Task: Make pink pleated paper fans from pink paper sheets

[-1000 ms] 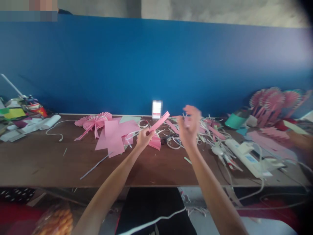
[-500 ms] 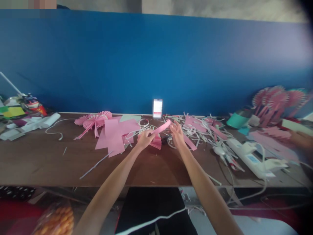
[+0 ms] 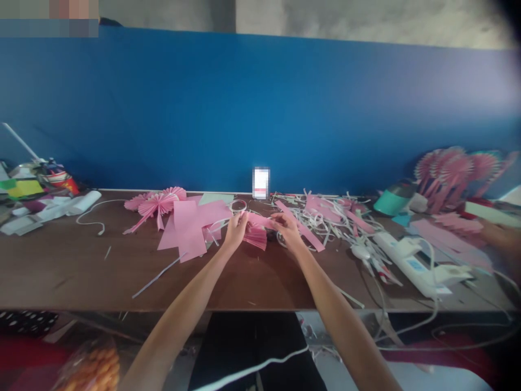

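A short pink paper strip is stretched between my two hands above the table. My left hand pinches its left end, and my right hand grips the right end with bent fingers. Just below the strip lies a pleated pink paper fan, partly covered by it. Behind my left hand sits a roll of tape. Flat pink paper sheets overlap to the left. Another long pink strip rests beside my right hand.
Folded pink rosettes lie at the back left. White paper scraps are heaped right of centre, near a white power strip with cables. A lit phone leans on the blue partition. Another person's hand is at far right.
My right hand has closed on the free end of the pink strip, which was slanted upward and now lies level. Both hands have come closer around it.
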`<control>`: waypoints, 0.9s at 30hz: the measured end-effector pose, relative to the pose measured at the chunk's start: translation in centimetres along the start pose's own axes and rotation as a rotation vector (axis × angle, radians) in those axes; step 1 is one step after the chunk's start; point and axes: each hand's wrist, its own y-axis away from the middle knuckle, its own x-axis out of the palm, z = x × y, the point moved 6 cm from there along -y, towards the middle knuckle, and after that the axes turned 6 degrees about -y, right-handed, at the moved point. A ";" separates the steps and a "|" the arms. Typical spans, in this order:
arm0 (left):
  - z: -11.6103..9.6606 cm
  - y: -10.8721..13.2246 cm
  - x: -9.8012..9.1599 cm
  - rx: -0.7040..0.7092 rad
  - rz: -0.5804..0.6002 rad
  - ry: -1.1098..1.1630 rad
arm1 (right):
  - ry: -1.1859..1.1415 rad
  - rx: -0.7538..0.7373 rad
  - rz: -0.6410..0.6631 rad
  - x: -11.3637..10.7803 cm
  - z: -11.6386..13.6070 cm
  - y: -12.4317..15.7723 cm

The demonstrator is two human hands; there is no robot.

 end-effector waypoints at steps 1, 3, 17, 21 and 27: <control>0.0 0.0 0.0 -0.001 0.005 0.019 | 0.014 0.006 0.007 0.1 0.0 0.0; 0.0 -0.1 0.1 -0.007 0.018 0.053 | 0.051 0.026 0.023 0.1 0.0 0.0; -0.3 -0.2 0.7 -0.028 0.170 0.207 | 0.207 -0.094 0.039 -1.0 0.6 -0.5; -0.1 0.2 0.9 -0.038 0.170 0.094 | 0.283 -0.139 0.045 -0.7 0.8 -0.3; 0.2 0.4 1.1 -0.026 0.178 -0.007 | 0.595 -0.303 0.123 1.3 2.4 0.8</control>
